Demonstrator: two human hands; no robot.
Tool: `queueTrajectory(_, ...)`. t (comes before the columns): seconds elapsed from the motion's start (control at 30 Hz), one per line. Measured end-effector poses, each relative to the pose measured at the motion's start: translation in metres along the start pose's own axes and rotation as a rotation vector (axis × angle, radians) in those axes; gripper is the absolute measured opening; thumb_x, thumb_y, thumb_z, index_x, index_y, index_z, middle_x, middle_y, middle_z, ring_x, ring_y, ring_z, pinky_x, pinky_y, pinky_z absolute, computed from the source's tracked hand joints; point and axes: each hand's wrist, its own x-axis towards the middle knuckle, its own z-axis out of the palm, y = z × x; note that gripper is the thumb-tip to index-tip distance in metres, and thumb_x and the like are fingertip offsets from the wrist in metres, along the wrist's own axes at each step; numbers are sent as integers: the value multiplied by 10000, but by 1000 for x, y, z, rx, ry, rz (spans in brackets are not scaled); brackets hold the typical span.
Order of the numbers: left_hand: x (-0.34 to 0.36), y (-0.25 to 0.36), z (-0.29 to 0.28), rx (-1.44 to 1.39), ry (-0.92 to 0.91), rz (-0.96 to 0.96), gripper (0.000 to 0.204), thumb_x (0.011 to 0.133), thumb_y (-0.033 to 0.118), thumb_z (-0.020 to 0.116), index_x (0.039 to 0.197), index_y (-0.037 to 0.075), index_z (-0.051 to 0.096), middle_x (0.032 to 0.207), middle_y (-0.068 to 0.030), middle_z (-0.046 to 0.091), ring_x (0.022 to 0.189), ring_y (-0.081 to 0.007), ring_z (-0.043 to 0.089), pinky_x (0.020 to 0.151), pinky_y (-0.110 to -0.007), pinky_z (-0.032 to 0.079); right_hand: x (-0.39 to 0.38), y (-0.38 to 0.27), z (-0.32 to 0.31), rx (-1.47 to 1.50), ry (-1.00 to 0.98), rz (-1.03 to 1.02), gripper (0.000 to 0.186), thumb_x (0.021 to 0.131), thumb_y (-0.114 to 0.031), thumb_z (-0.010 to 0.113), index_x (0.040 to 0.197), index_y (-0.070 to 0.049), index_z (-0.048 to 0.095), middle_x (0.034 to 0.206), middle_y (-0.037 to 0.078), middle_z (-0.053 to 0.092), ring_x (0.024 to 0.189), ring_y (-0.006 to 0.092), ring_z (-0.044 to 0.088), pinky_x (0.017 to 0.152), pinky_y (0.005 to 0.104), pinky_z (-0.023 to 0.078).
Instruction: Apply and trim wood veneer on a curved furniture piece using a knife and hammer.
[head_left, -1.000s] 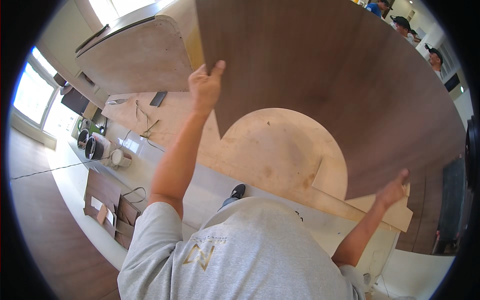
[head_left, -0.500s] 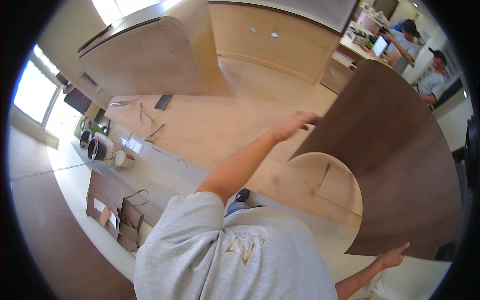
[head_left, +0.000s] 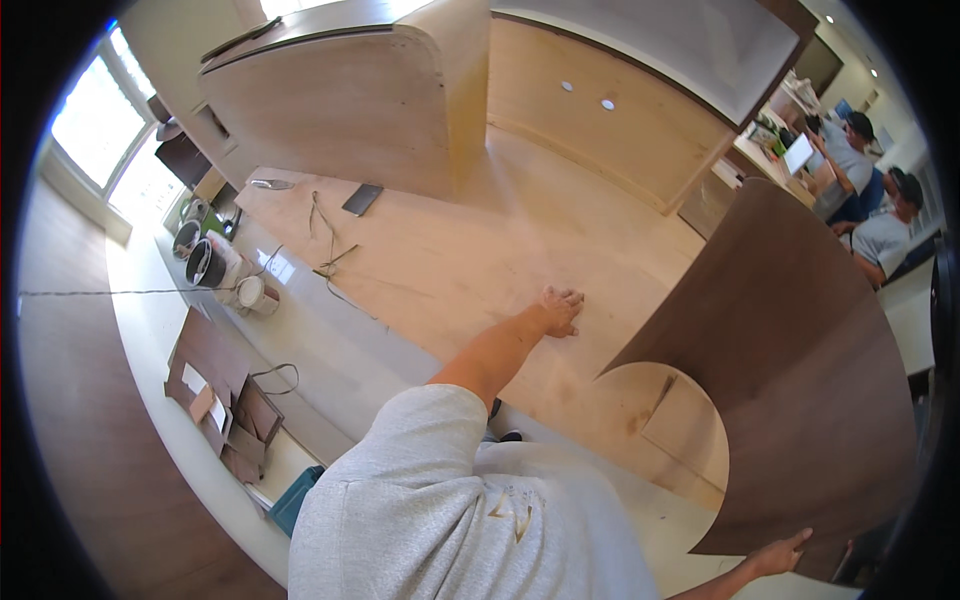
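My right hand (head_left: 780, 555) is closed on the bottom edge of a large, thin dark-brown laminate sheet (head_left: 790, 360), its thumb on the near face and the other fingers mostly hidden behind. The sheet stands bowed at my right, with a curved near edge. My left hand (head_left: 562, 310) reaches out over the pale plywood panel (head_left: 480, 270), palm down and fingers apart, holding nothing. It appears to touch the wood, to the left of the sheet and apart from it. A small rectangular piece of board (head_left: 685, 425) shows beside the sheet's curved edge.
A dark flat block (head_left: 362, 199) and thin strips (head_left: 335, 262) lie on the plywood. Buckets (head_left: 205, 263) and a small tub (head_left: 257, 295) stand at left, near brown offcuts (head_left: 210, 390). A rounded wooden cabinet (head_left: 330, 110) rises behind. Two people sit at far right.
My left hand has left the sheet's upper edge and moved left and down onto the plywood. The sheet's top has tipped lower, and the whole view has shifted. My right hand keeps its hold.
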Motion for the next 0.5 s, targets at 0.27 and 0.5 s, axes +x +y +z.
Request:
queueTrajectory(0.27, -51, -8, 13, 112, 103, -102, 741, 961, 509, 612, 1526, 61, 443, 1657, -112, 321, 1534, -290, 285, 1153, -578, 324, -10, -27, 32, -54, -5, -136, 646, 1033, -506, 574, 1297, 78, 651, 1322, 240, 668, 1178, 368, 655, 1012, 387, 501)
queueTrajectory(0.5, -2, 35, 7, -8, 129, -37, 785, 954, 545, 615, 1531, 43, 438, 1681, -156, 274, 1548, -316, 264, 1172, -545, 308, 9, -8, 41, -42, -62, -162, 674, 1039, -543, 538, 1328, 58, 639, 1296, 262, 671, 1169, 375, 663, 1013, 387, 497)
